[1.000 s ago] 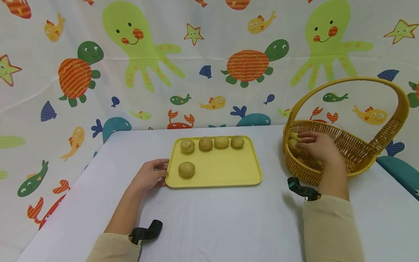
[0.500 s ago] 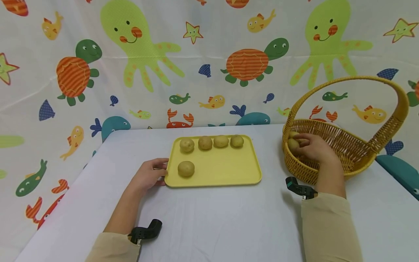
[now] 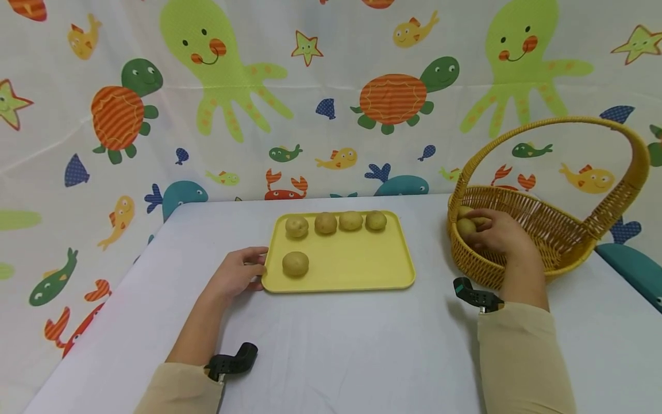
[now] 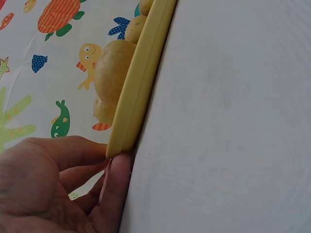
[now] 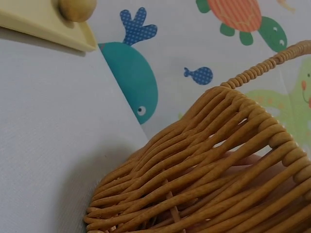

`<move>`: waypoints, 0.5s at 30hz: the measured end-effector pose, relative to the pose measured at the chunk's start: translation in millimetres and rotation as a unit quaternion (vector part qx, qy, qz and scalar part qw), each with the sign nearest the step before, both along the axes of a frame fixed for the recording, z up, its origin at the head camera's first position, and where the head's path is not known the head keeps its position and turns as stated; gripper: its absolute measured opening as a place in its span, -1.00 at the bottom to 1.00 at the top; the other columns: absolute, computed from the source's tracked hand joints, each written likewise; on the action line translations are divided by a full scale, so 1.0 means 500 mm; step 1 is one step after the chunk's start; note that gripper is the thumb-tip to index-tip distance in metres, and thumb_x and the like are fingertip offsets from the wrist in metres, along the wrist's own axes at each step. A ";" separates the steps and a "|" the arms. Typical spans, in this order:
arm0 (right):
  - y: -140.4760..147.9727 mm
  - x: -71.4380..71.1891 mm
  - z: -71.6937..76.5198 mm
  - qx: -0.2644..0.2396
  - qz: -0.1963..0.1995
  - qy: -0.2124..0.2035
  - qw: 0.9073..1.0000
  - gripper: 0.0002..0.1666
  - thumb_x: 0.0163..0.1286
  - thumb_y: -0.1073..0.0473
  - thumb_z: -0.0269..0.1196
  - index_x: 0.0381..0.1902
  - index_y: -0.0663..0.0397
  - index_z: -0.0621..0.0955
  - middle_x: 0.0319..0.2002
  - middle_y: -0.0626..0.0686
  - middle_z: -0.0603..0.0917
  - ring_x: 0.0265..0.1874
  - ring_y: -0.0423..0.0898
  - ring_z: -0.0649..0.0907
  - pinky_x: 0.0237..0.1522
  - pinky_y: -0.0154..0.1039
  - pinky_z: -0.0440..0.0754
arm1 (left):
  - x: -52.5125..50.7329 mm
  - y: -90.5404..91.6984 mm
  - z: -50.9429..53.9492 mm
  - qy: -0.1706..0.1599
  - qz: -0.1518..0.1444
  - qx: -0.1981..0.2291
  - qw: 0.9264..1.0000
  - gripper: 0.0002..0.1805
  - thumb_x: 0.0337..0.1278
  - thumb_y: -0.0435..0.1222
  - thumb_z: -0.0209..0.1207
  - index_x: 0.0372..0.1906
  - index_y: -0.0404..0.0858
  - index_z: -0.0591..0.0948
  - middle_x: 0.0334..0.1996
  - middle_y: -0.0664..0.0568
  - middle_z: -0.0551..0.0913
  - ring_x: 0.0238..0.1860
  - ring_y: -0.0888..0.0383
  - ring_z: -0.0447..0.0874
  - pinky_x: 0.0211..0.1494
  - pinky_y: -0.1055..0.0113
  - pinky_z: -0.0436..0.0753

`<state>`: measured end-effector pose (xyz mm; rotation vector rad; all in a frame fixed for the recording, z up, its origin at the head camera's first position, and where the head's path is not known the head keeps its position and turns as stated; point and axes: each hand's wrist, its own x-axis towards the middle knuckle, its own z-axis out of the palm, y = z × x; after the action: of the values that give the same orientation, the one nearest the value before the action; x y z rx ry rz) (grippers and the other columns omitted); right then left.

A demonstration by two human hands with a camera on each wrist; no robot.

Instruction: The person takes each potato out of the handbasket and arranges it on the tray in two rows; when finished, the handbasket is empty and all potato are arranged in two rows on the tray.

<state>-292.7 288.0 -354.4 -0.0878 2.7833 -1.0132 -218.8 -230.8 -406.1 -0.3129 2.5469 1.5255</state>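
Observation:
At the left end of a yellow tray (image 3: 351, 259), my left hand (image 3: 235, 272) holds the short edge; the left wrist view shows the thumb and fingers at the tray's rim (image 4: 137, 92). Several potatoes lie on this tray: a row along the far side, including one potato (image 3: 326, 223), and a single potato (image 3: 295, 264) nearer the left front. My right hand (image 3: 500, 233) reaches into a wicker basket (image 3: 468, 267) and grips a potato (image 3: 466, 227) at its left wall. Behind that one sits another potato (image 3: 463, 211). Woven canes mostly hide this hand in the right wrist view.
The basket's tall arched handle (image 3: 558, 122) rises over the right arm. A white cloth (image 3: 357, 351) covers the table. A curtain printed with sea animals (image 3: 320, 75) hangs right behind the table's far edge.
My right hand has moved slightly left and lower in the basket, and its fingers have closed around a potato. The left hand stays at the tray's edge.

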 end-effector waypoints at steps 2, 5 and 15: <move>0.001 0.001 -0.001 -0.002 0.003 0.007 1.000 -0.19 0.41 0.16 0.27 0.54 0.24 0.28 0.25 0.54 0.50 0.01 0.19 0.66 0.08 0.04 0.57 | -0.001 0.000 0.000 0.001 -0.001 0.000 1.000 -0.39 0.38 -0.37 0.09 0.51 -0.24 0.40 0.25 -0.22 0.48 0.00 -0.01 0.61 -0.15 0.35 0.78; 0.002 0.002 -0.002 -0.014 0.003 0.013 1.000 -0.21 0.41 0.17 0.28 0.52 0.25 0.31 0.26 0.55 0.50 -0.16 0.02 0.76 0.02 -0.06 0.61 | 0.000 -0.001 0.000 0.002 0.000 0.001 1.000 -0.39 0.37 -0.37 0.10 0.51 -0.24 0.40 0.25 -0.22 0.49 0.00 -0.01 0.62 -0.15 0.36 0.78; 0.008 0.009 0.009 -0.009 0.008 0.023 1.000 -0.17 0.42 0.12 0.30 0.55 0.23 0.28 0.28 0.59 0.47 -0.18 0.01 0.80 0.03 -0.03 0.61 | 0.000 0.002 0.000 0.000 0.006 0.002 1.000 -0.38 0.36 -0.38 0.10 0.51 -0.24 0.40 0.23 -0.22 0.50 -0.01 -0.02 0.62 -0.16 0.36 0.78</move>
<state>-288.2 291.8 -350.0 -0.1370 2.8110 -1.0453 -218.7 -230.0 -406.1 -0.3285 2.5466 1.5333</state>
